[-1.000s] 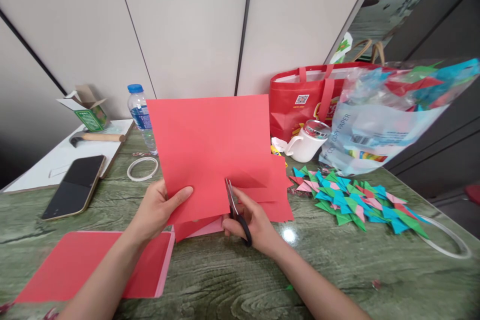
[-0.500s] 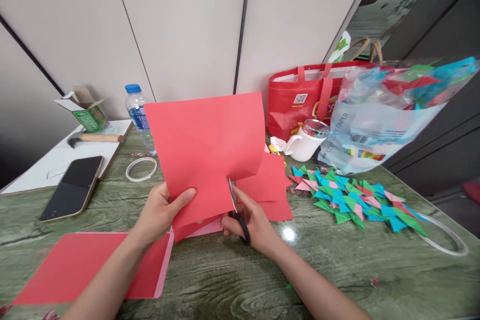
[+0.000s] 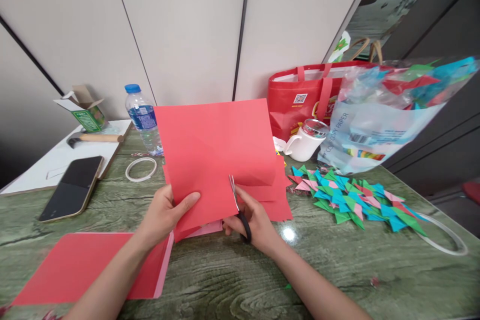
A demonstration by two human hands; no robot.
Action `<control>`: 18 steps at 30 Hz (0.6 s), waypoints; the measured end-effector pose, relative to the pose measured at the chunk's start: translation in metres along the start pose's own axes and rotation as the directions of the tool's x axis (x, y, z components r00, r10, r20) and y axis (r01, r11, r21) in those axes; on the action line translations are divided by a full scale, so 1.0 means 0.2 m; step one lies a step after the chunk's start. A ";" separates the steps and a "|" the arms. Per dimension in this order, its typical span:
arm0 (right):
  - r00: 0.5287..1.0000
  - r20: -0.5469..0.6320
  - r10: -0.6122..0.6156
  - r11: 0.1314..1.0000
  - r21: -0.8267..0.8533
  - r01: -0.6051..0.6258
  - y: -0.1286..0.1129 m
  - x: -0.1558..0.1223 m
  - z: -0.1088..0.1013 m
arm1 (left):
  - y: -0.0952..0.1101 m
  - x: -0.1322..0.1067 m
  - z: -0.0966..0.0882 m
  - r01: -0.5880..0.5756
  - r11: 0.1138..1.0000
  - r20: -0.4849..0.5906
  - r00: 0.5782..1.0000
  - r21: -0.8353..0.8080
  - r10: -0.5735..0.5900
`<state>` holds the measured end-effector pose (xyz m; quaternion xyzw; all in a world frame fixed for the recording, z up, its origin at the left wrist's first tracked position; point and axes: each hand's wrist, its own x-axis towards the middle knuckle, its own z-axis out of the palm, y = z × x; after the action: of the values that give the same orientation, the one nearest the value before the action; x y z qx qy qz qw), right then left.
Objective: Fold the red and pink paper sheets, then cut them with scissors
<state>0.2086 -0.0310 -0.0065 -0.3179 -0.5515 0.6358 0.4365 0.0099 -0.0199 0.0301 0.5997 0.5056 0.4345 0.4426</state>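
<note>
My left hand pinches a large sheet of red paper near its lower left corner, thumb on top. The sheet is held up, tilted toward me. My right hand is closed round the black handles of a pair of scissors. Their blades, slightly apart, are at the lower right part of the sheet, where a slit runs to the right edge. Under the sheet lie more red pieces and a pink piece. A stack of red paper lies beneath my left forearm.
Folded coloured paper pieces lie at the right beside a white ring. Behind stand a white mug, a red bag and a plastic bag. Leftward are a bottle, tape roll, phone and hammer-like tool.
The red sheet has shifted a little to the right and down with my left hand. The scissor blades have parted slightly. My right hand has hardly moved.
</note>
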 end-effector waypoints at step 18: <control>1.000 0.008 -0.028 0.999 -0.027 0.029 0.00 0.00 -0.02 | 0.00 -0.01 0.01 0.013 0.998 -0.028 0.999 -0.064 -0.015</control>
<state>0.2120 -0.0295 -0.0068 -0.3134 -0.5663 0.6232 0.4389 0.0118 -0.0215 0.0291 0.5754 0.5020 0.4560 0.4571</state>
